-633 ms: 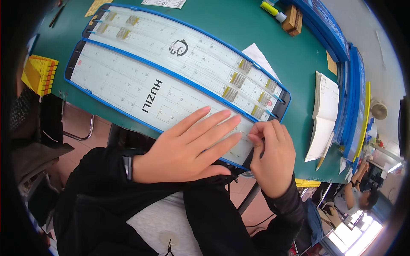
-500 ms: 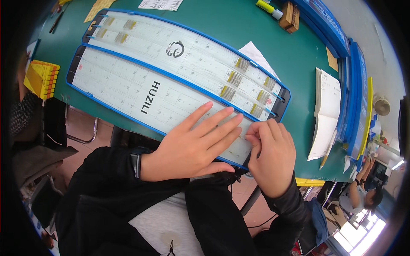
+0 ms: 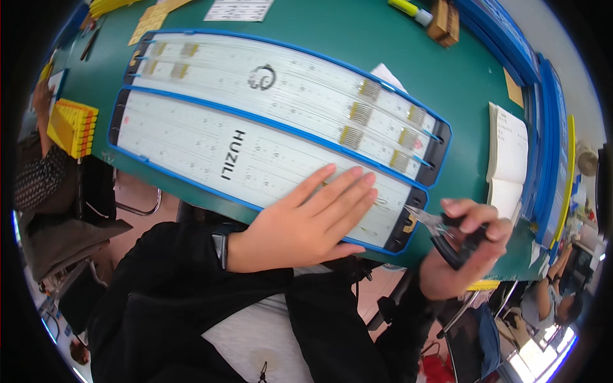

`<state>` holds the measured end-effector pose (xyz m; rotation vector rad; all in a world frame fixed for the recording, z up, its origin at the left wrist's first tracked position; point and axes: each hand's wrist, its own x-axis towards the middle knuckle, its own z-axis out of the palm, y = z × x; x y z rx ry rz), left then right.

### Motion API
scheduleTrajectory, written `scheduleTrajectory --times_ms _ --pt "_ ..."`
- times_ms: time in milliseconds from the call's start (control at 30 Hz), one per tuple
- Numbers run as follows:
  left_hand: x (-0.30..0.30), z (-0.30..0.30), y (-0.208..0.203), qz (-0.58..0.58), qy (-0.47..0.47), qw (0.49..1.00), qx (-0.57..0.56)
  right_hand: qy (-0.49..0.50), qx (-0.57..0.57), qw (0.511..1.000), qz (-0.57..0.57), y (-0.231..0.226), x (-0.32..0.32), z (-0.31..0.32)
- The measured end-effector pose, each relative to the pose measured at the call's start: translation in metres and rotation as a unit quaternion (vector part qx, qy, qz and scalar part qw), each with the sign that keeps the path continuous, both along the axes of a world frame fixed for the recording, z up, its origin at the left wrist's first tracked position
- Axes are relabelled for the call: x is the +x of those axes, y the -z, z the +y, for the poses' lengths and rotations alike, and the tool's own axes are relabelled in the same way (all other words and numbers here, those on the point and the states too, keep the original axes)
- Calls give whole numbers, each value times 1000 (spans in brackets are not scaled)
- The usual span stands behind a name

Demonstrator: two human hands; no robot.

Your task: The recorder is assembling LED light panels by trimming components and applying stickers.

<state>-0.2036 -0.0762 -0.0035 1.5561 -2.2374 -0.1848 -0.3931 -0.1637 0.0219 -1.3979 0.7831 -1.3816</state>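
Observation:
A long, flat line case (image 3: 191,143) with a blue rim and two white panels lies open and slanted across the green table. My left hand (image 3: 306,223) rests flat on the right part of the near panel, fingers stretched out and slightly apart. Just past the panel's right end, my right hand (image 3: 479,262) grips black-handled pliers (image 3: 430,220). Their silver jaws point left at the case's black end piece (image 3: 401,231). Close to my left fingertips a thin loop (image 3: 380,200) shows on the panel. Several small yellowish coils (image 3: 359,113) sit on the far panel.
An open notebook (image 3: 507,150) lies to the right, before blue racks (image 3: 552,153). At the back are a wooden block (image 3: 442,23), a yellow marker (image 3: 404,7) and a printed sheet (image 3: 239,9). A yellow stand (image 3: 73,127) and another person's arm (image 3: 48,127) are on the left.
My right hand has moved right off the panel's end and now shows pliers in its grip. My left hand stays flat on the panel. The whole view has shifted slightly.

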Motion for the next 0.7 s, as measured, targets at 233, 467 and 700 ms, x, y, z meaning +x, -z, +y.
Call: scheduleTrajectory --times_ms 233,467,700 --pt "-3 -1 -1 23 -18 1000 -2 18 1 1000 0 12 1 -2" --pt "-1 -2 1 12 -1 1000 -8 -2 -1 1000 30 15 0 1" --pt "0 -1 0 6 -1 1000 -6 8 4 999 33 16 3 4"
